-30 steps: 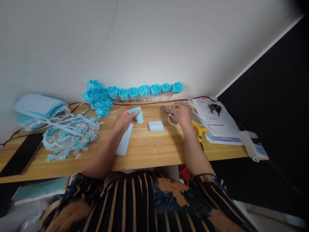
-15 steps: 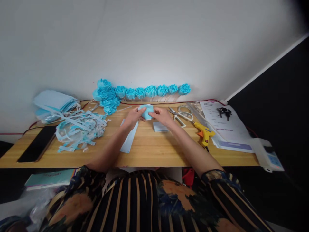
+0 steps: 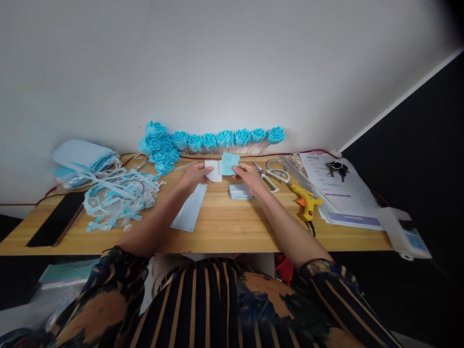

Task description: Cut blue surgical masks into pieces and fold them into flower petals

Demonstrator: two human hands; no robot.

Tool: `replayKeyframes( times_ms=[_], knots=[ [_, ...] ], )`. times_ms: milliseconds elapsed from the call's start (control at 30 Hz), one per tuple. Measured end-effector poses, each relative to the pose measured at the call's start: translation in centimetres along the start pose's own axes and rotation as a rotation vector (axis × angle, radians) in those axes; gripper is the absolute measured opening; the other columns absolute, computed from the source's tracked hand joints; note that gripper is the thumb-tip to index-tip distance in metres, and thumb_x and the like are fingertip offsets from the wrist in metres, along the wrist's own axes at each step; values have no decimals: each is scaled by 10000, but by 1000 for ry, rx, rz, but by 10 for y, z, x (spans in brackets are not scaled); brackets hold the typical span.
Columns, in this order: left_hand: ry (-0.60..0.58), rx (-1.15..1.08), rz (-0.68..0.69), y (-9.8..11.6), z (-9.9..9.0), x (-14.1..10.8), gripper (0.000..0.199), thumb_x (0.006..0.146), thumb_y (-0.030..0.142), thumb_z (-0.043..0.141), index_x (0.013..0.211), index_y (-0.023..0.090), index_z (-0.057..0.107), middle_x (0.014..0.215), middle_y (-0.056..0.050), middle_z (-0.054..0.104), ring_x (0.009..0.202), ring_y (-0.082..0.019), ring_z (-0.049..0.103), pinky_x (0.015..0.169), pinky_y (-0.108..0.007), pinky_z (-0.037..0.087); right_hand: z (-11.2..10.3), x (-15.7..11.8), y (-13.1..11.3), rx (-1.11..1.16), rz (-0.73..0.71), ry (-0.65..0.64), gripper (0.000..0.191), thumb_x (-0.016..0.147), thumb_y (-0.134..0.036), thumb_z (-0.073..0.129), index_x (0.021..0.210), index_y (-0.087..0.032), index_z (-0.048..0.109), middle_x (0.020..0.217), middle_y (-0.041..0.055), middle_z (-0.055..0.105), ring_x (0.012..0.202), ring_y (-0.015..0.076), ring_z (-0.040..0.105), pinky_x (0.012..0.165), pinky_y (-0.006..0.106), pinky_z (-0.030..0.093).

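My left hand [image 3: 196, 176] pinches a white square of fabric [image 3: 213, 171] between thumb and fingers. A bright blue fabric square [image 3: 230, 165] is gripped at its lower right corner by my right hand [image 3: 248, 175]. The two squares are held side by side above the table, their edges close together. Below my right hand lies a small pale blue stack of folded pieces [image 3: 240, 192]. A long pale blue pleated strip [image 3: 189, 209], like an opened face mask, lies under my left forearm.
Blue fabric roses [image 3: 224, 138] line the wall. Left are stacked masks [image 3: 85, 157], tangled scraps [image 3: 121, 198] and a phone [image 3: 56, 220]. Right are scissors [image 3: 273, 176], a roll of tape [image 3: 277, 165], a yellow glue gun [image 3: 307, 200], papers [image 3: 337, 188] and keys [image 3: 337, 167].
The blue and white pieces, held together before, are now apart, one in each hand. My left hand has shifted slightly left and my right hand slightly right.
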State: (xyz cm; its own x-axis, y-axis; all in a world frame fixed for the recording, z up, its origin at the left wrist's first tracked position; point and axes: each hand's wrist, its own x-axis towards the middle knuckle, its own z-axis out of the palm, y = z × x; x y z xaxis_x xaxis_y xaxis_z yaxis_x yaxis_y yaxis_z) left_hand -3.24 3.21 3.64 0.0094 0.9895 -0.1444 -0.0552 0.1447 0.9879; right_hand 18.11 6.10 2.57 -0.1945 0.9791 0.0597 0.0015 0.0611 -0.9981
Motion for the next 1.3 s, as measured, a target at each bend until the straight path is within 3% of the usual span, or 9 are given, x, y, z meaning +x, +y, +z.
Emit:
replayKeyframes(
  times_ms=[100, 200, 267, 367, 533, 667, 767, 1000, 1300],
  knots=[
    [78, 237, 74, 1, -4, -4, 272, 696, 402, 793, 787, 155, 724, 742, -81, 711, 665, -203, 643, 594, -285, 487, -3, -1, 3, -70, -42, 16, 317, 695, -492, 700, 679, -186, 615, 599, -43, 567, 588, 116, 529, 631, 256, 457],
    [268, 450, 379, 9, -4, -12, 244, 703, 331, 799, 911, 209, 761, 1035, -93, 736, 1020, -267, 650, 826, -303, 490, -3, -2, 3, -174, -125, 41, 286, 742, -469, 669, 697, -190, 623, 601, -51, 533, 593, 116, 478, 616, 251, 408],
    [275, 472, 468, 13, 2, -19, 239, 759, 364, 757, 946, 215, 770, 1064, -89, 735, 1042, -264, 638, 867, -302, 471, -2, -3, 1, -230, -165, 60, 274, 759, -458, 651, 696, -194, 615, 604, -49, 512, 599, 120, 461, 611, 254, 380],
    [43, 293, 300, 13, 16, -26, 360, 809, 521, 689, 847, 172, 770, 813, -86, 725, 817, -230, 650, 725, -291, 475, 0, -6, -4, -314, -217, 91, 243, 778, -433, 628, 710, -200, 618, 628, -32, 542, 629, 142, 487, 637, 268, 386],
    [-193, -233, 93, 5, 35, -28, 510, 727, 581, 771, 1008, 158, 728, 1061, -124, 735, 988, -226, 672, 808, -305, 507, 7, -17, -13, -586, -470, 66, 165, 841, -314, 570, 854, -218, 703, 854, 67, 691, 832, 230, 594, 816, 359, 443],
    [-136, -454, 37, 0, 31, -19, 386, 676, 371, 845, 948, 131, 714, 969, -97, 748, 868, -181, 685, 757, -270, 506, 9, -25, -21, -656, -606, -143, 192, 865, -361, 613, 956, -245, 736, 984, 97, 714, 971, 273, 598, 924, 422, 426],
    [-59, -439, 2, -4, 26, -16, 408, 643, 234, 830, 1017, 130, 704, 893, -62, 743, 766, -149, 664, 712, -255, 496, 4, -25, -27, -545, -569, -74, 278, 927, -427, 547, 1052, -249, 720, 1025, 81, 715, 985, 255, 609, 952, 417, 427],
    [-66, -245, 138, -16, 26, -23, 717, 706, 317, 800, 1374, 184, 574, 916, -13, 695, 766, -120, 616, 713, -230, 478, 5, -22, -20, -393, -316, -139, 319, 925, -454, 531, 1009, -210, 719, 1028, 55, 737, 956, 218, 652, 883, 350, 465],
    [-113, -198, 89, -21, 26, -21, 659, 683, 370, 828, 1270, 135, 642, 965, -68, 723, 803, -172, 653, 722, -303, 544, 12, -20, -6, -439, -378, 0, 188, 844, -380, 639, 772, -215, 691, 781, 18, 697, 763, 184, 618, 761, 323, 485]
  ],
)
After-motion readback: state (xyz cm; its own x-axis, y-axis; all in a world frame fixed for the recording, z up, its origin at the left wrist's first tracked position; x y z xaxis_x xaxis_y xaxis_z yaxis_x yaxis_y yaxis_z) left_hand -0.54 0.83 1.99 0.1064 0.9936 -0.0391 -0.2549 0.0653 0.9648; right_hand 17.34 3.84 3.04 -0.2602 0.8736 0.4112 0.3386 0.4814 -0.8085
